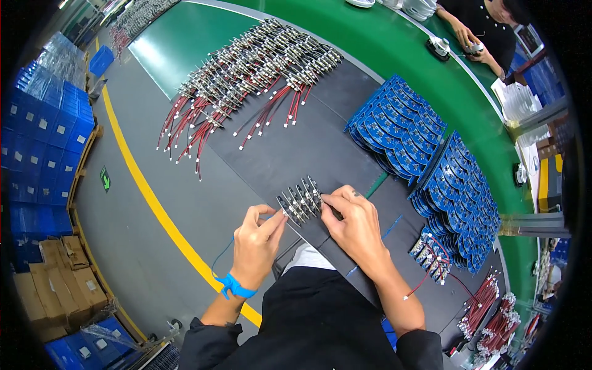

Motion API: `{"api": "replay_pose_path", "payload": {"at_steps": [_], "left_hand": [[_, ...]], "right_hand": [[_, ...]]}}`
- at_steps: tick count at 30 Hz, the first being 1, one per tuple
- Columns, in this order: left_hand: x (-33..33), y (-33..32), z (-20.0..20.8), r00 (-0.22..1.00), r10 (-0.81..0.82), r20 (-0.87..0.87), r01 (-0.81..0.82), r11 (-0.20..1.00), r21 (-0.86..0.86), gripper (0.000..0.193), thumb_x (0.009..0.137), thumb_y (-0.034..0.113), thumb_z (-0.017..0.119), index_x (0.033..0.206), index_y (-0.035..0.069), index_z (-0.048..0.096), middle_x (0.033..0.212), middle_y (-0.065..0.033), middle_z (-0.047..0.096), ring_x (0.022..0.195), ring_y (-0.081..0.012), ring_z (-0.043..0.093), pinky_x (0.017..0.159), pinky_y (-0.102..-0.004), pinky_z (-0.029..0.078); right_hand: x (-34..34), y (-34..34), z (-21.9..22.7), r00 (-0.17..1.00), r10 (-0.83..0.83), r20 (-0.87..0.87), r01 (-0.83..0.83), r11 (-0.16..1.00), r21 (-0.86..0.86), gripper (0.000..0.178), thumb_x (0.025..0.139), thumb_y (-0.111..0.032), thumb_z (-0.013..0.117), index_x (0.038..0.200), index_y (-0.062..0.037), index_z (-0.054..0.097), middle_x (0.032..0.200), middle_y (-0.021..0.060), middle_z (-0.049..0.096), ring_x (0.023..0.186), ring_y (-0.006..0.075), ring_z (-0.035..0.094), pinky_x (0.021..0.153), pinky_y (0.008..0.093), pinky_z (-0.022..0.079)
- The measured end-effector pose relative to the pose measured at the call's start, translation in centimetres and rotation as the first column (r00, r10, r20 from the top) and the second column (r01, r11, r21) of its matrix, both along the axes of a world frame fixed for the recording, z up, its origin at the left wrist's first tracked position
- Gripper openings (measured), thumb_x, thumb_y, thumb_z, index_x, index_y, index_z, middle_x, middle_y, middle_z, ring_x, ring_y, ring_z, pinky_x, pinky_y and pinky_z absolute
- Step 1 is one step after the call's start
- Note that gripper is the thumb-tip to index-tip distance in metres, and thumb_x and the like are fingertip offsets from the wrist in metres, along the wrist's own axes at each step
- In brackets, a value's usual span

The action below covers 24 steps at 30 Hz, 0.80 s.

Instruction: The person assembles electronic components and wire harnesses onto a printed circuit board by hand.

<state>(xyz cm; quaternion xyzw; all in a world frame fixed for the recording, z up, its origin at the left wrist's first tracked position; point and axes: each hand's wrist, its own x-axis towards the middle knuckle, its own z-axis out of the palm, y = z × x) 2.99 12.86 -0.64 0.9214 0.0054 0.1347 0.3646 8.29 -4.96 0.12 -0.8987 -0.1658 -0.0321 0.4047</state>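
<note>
Over the table's near edge, I hold a short row of small dark circuit boards (299, 200) seen nearly edge-on, joined or stacked side by side. My left hand (256, 239) pinches the row's left end between thumb and fingertips. At the right end, my right hand (353, 221) is closed with thumb and index finger on the boards' edge. A blue wrist strap (234, 287) with a thin cord circles my left wrist. Farther off on the dark mat (271, 157) lies a large spread of similar boards (253, 68) with red and black wires ending in white connectors.
To the right stand stacks of blue curved circuit boards (401, 126), with another stack (459, 203) nearer. Beside them lie a few wired boards (430, 256) and bundles of red wires (481, 305). Blue bins (46, 135) and cartons (58, 283) stand left. A co-worker's hands (472, 46) handle a small part.
</note>
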Motion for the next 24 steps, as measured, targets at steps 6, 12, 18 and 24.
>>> {"api": "replay_pose_path", "payload": {"at_steps": [6,12,18,24], "left_hand": [[0.0,1.1,0.3,0.992,-0.120,0.026,0.115,0.983,0.142,0.013,0.074,0.003,0.070,0.086,0.001,0.066,0.077,-0.0099,0.058,0.063,-0.0265,0.058,0.055,-0.0362,0.047],[1.0,1.6,0.2,0.987,-0.118,0.113,0.100,0.983,0.151,0.012,0.073,-0.001,0.068,0.083,-0.001,0.061,0.076,-0.0111,0.058,0.063,-0.0283,0.057,0.056,-0.0362,0.046],[4.7,3.1,0.9,0.970,-0.091,0.227,0.051,0.983,0.177,0.011,0.073,-0.001,0.068,0.082,-0.001,0.061,0.076,-0.0117,0.059,0.065,-0.0294,0.057,0.058,-0.0372,0.046],[11.2,4.0,1.2,0.947,-0.069,0.313,-0.017,0.964,0.265,0.008,0.077,0.005,0.065,0.082,0.000,0.063,0.078,-0.0112,0.059,0.075,-0.0290,0.054,0.067,-0.0387,0.045]], "right_hand": [[-0.3,0.4,0.1,1.000,0.003,0.017,-0.003,1.000,0.000,0.013,0.074,-0.003,0.063,0.087,0.0010,0.066,0.078,0.0106,0.059,0.071,0.0290,0.059,0.065,0.0380,0.048],[0.1,1.1,-0.3,1.000,-0.006,0.028,0.005,0.999,0.042,0.014,0.075,-0.003,0.063,0.088,0.0009,0.066,0.078,0.0112,0.059,0.070,0.0291,0.059,0.064,0.0377,0.048],[3.9,3.2,0.1,0.998,-0.021,0.063,0.015,0.995,0.095,0.015,0.076,-0.003,0.061,0.088,0.0004,0.067,0.080,0.0129,0.059,0.070,0.0301,0.060,0.065,0.0378,0.048],[11.9,5.5,-0.5,0.971,-0.057,0.233,0.048,0.998,0.047,0.016,0.078,-0.009,0.060,0.089,-0.0002,0.068,0.082,0.0151,0.062,0.076,0.0318,0.061,0.069,0.0391,0.047]]}}
